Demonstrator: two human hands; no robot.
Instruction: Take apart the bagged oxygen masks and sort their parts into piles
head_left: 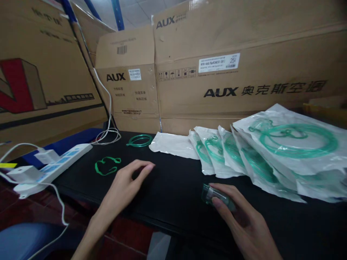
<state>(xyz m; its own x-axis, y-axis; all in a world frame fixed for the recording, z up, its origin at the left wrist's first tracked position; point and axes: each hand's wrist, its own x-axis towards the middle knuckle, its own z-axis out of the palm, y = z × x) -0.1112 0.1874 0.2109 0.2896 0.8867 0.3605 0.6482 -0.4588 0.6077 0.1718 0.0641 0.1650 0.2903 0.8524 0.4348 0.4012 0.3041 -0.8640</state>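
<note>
My right hand, low on the right, grips a small see-through green plastic part between thumb and fingers. The part is cylindrical with a wider end, and my fingers cover some of it. Over the middle of the black table, my left hand has thumb and index finger brought together at the tips, with nothing visible between them. Left of that hand lies a green elastic strap in a loose curve. Beyond it rests a coil of green tubing. A flat white pouch lies beside the coil.
Several white-backed clear pouches with green tubing overlap on the right. At left sit a white power strip with plugs and a white cable. Large cardboard boxes wall the back of the black table.
</note>
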